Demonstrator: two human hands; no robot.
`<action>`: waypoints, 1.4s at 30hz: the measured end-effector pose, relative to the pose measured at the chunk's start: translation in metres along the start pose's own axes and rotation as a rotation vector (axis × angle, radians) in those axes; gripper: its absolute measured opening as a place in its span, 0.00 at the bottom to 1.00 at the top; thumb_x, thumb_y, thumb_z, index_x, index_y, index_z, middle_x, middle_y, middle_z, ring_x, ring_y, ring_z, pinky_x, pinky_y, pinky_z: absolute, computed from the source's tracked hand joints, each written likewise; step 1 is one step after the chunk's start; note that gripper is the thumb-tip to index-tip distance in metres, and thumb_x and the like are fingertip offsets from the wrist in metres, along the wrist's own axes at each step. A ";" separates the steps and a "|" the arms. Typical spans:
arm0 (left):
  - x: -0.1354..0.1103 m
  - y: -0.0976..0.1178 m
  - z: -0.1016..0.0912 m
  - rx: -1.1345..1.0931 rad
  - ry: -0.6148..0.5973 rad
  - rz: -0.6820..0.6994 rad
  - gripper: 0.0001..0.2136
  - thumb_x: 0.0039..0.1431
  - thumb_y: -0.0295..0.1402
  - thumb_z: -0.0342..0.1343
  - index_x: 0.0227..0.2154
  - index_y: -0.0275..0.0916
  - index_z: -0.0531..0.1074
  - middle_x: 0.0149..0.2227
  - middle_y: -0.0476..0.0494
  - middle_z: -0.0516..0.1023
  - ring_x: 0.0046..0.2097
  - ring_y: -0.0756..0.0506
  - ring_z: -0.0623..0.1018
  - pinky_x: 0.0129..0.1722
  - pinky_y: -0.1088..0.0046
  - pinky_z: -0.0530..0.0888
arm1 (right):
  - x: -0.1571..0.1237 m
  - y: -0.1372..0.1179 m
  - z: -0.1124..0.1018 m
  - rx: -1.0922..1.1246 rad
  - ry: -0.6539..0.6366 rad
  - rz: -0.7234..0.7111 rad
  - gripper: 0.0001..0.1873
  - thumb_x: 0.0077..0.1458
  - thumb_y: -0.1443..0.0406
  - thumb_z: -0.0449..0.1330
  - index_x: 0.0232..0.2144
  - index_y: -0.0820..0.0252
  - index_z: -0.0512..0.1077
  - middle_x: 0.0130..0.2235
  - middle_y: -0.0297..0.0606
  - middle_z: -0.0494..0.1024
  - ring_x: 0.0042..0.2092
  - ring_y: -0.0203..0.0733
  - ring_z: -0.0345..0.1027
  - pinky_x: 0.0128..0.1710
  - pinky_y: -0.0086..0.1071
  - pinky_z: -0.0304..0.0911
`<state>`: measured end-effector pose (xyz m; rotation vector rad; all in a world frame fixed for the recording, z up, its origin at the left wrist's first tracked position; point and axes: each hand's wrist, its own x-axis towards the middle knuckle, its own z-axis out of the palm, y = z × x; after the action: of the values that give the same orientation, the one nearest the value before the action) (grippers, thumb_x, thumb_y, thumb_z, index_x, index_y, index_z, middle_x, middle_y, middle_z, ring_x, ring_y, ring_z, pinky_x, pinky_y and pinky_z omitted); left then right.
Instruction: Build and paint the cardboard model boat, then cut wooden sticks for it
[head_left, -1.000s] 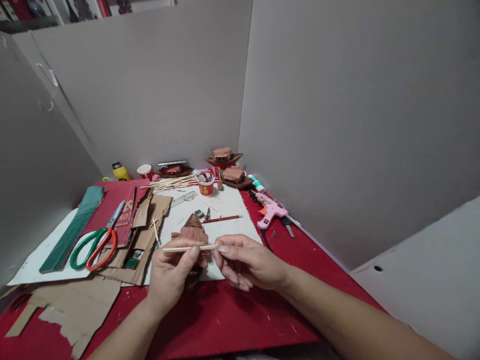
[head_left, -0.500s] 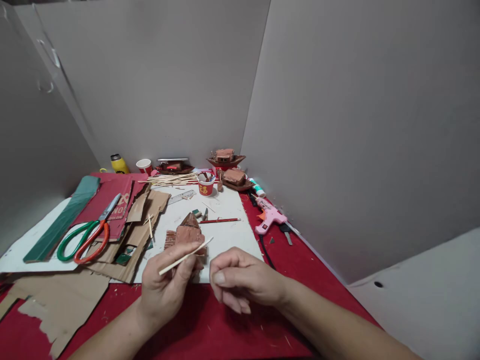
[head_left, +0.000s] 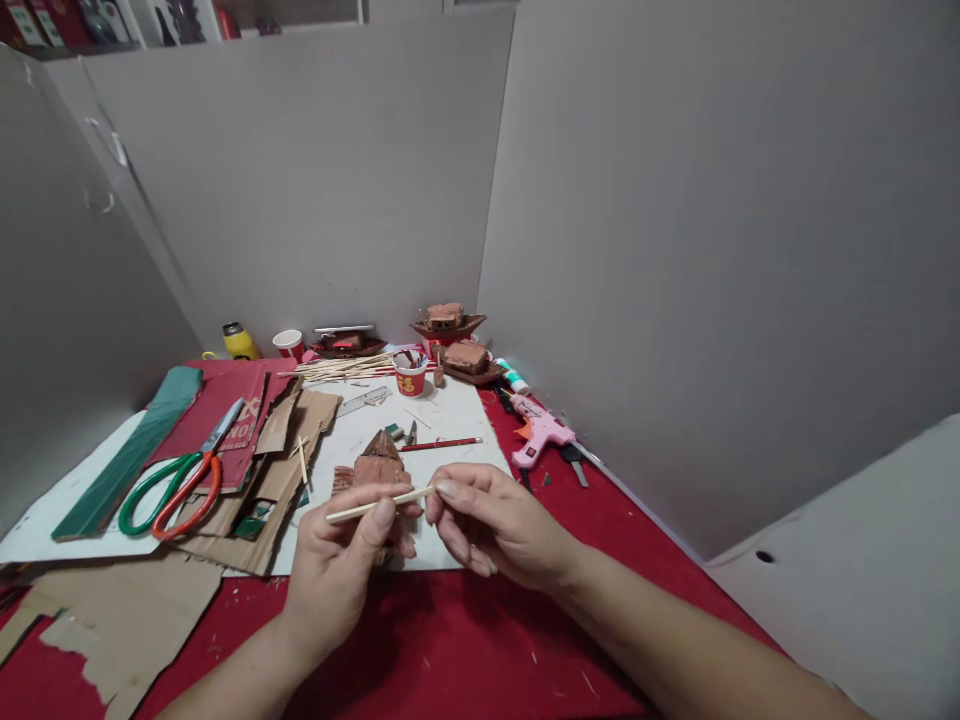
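A short pale wooden stick (head_left: 352, 513) lies across the fingers of my left hand (head_left: 341, 550), pinched under the thumb. My right hand (head_left: 499, 520) has its thumb and forefinger closed on the stick's right end. Just beyond the left hand is a brown model boat (head_left: 379, 466) with a pointed bow and a flat reddish-brown roof; its near part is hidden by my fingers. A dark red pencil (head_left: 442, 443) lies past the hands on the white board (head_left: 457, 410), with a small craft knife (head_left: 412, 432) near its left end.
Scissors (head_left: 199, 470) with green and orange handles rest on cardboard pieces (head_left: 292, 460) at left. A pink glue gun (head_left: 540, 432) lies at right. Behind are a red paper cup (head_left: 411, 378), thin sticks (head_left: 345, 366) and finished model boats (head_left: 469, 360).
My right hand has moved up and left and now grips the stick's right end. The stick lies flatter in my left hand. The view has tilted slightly upward, showing a shelf.
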<state>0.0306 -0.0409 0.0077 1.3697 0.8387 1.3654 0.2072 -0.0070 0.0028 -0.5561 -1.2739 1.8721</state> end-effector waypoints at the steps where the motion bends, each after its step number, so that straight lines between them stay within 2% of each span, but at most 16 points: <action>1: -0.001 0.000 0.001 0.036 0.000 0.032 0.08 0.61 0.32 0.56 0.40 0.44 0.79 0.28 0.49 0.80 0.26 0.52 0.77 0.27 0.78 0.74 | 0.000 0.000 0.000 0.011 -0.002 0.000 0.20 0.56 0.52 0.59 0.28 0.64 0.69 0.15 0.28 0.70 0.11 0.24 0.52 0.10 0.18 0.46; 7: -0.002 0.000 -0.001 0.250 -0.042 0.273 0.12 0.61 0.27 0.54 0.43 0.48 0.77 0.29 0.51 0.79 0.26 0.54 0.77 0.27 0.80 0.74 | 0.000 -0.003 -0.003 0.048 -0.046 -0.023 0.17 0.56 0.54 0.60 0.30 0.65 0.71 0.17 0.29 0.72 0.12 0.24 0.54 0.10 0.17 0.49; 11: 0.002 -0.003 -0.005 0.370 -0.083 0.405 0.15 0.61 0.23 0.53 0.46 0.46 0.76 0.30 0.50 0.79 0.27 0.53 0.77 0.27 0.79 0.74 | 0.001 -0.006 -0.006 0.052 -0.060 -0.036 0.16 0.56 0.56 0.60 0.30 0.66 0.73 0.17 0.31 0.73 0.12 0.24 0.56 0.11 0.17 0.50; 15: 0.006 -0.006 -0.008 0.555 -0.137 0.603 0.19 0.57 0.19 0.55 0.50 0.41 0.73 0.41 0.42 0.82 0.35 0.49 0.80 0.35 0.75 0.76 | 0.003 -0.009 -0.010 0.065 -0.060 -0.024 0.15 0.54 0.58 0.62 0.30 0.67 0.73 0.17 0.32 0.74 0.12 0.24 0.56 0.10 0.17 0.49; 18: 0.007 -0.009 -0.008 0.637 -0.141 0.725 0.21 0.54 0.17 0.57 0.50 0.39 0.73 0.43 0.40 0.82 0.40 0.47 0.81 0.37 0.75 0.77 | 0.001 -0.012 -0.013 0.077 -0.077 0.001 0.14 0.53 0.60 0.63 0.30 0.70 0.75 0.18 0.35 0.75 0.13 0.26 0.58 0.10 0.17 0.50; 24: 0.009 -0.012 -0.007 0.742 -0.153 0.835 0.20 0.55 0.18 0.57 0.50 0.38 0.72 0.44 0.40 0.82 0.41 0.46 0.81 0.39 0.74 0.77 | -0.001 -0.017 -0.017 0.022 -0.172 -0.080 0.12 0.55 0.61 0.62 0.30 0.69 0.74 0.18 0.35 0.76 0.13 0.26 0.59 0.11 0.17 0.52; 31: 0.014 -0.015 -0.007 0.798 -0.147 0.985 0.18 0.55 0.19 0.57 0.49 0.36 0.71 0.41 0.39 0.82 0.39 0.47 0.81 0.39 0.73 0.77 | 0.000 -0.017 -0.019 -0.012 -0.171 -0.092 0.14 0.54 0.60 0.63 0.32 0.70 0.74 0.19 0.36 0.77 0.13 0.27 0.60 0.10 0.18 0.52; 37: 0.014 -0.014 -0.008 0.814 -0.153 1.023 0.18 0.55 0.18 0.57 0.49 0.33 0.69 0.41 0.36 0.82 0.42 0.47 0.81 0.42 0.74 0.77 | 0.003 -0.014 -0.022 -0.013 -0.174 -0.043 0.14 0.56 0.60 0.61 0.32 0.69 0.74 0.19 0.36 0.77 0.13 0.27 0.59 0.11 0.18 0.52; 42: 0.010 -0.011 -0.010 0.774 -0.174 1.018 0.20 0.56 0.19 0.55 0.52 0.36 0.68 0.41 0.37 0.82 0.41 0.46 0.82 0.40 0.73 0.78 | 0.001 -0.015 -0.021 -0.061 -0.198 -0.018 0.17 0.56 0.57 0.61 0.33 0.70 0.74 0.19 0.37 0.77 0.13 0.27 0.59 0.10 0.19 0.51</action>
<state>0.0238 -0.0266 -0.0009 2.7206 0.5558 1.6646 0.2270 0.0085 0.0086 -0.3967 -1.4630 1.9154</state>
